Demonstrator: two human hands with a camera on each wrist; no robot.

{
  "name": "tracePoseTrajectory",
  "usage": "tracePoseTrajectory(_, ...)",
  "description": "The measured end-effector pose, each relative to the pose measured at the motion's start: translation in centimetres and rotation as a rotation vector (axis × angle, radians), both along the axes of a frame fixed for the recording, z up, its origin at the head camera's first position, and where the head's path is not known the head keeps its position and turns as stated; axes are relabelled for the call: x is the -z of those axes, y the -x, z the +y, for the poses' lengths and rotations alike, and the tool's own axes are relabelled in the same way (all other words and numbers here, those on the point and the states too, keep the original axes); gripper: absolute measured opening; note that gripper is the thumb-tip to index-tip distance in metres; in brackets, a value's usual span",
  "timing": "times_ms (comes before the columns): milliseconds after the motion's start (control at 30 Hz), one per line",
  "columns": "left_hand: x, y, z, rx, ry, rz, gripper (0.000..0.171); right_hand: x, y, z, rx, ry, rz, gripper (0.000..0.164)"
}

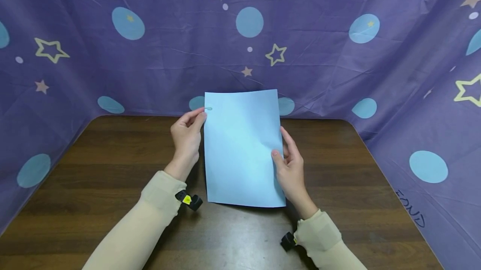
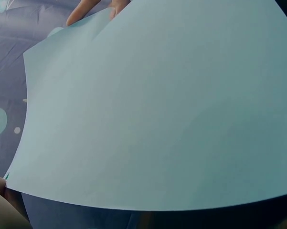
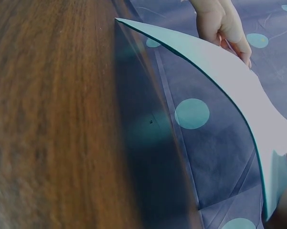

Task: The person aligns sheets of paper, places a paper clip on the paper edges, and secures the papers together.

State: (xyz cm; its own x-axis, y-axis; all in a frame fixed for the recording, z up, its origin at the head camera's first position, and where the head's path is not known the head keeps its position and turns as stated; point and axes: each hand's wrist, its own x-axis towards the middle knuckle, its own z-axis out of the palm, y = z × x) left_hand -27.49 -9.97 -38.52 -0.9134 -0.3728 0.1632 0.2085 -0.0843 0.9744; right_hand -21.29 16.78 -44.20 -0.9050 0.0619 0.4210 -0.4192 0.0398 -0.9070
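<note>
A light blue sheet of paper [image 1: 242,149] is held up in front of me, slightly bowed; the right wrist view shows its curve edge-on. Near its upper left corner sits a small green paper clip [image 1: 208,108], its loop lying on the front face. My left hand [image 1: 188,136] pinches the left edge right at the clip between thumb and forefinger. On the opposite side, my right hand [image 1: 291,165] grips the lower right edge, thumb in front and fingers behind. How many sheets there are, I cannot tell.
Below the paper is a dark brown wooden table [image 1: 124,161]. A purple cloth [image 1: 315,65] with blue dots and stars hangs behind and along both sides. Each wrist wears a small black camera, such as the left one [image 1: 194,202].
</note>
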Motion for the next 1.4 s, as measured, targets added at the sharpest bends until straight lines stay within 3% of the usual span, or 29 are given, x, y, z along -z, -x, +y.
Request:
tracePoseTrajectory(233,0.0,0.0,-0.2,0.006,0.018,-0.009,0.023,-0.1,0.0,0.0,-0.002,0.005,-0.003,0.071)
tracePoseTrajectory(600,0.5,-0.7,-0.4,0.117,0.013,0.043,0.035,-0.1,0.1,0.0,0.006,0.007,0.009,0.071)
tracePoseTrajectory(1400,1.6,-3.4,0.2,0.08,0.172,0.036,0.041,-0.3,-0.1,0.3,0.007,0.031,-0.018,0.072)
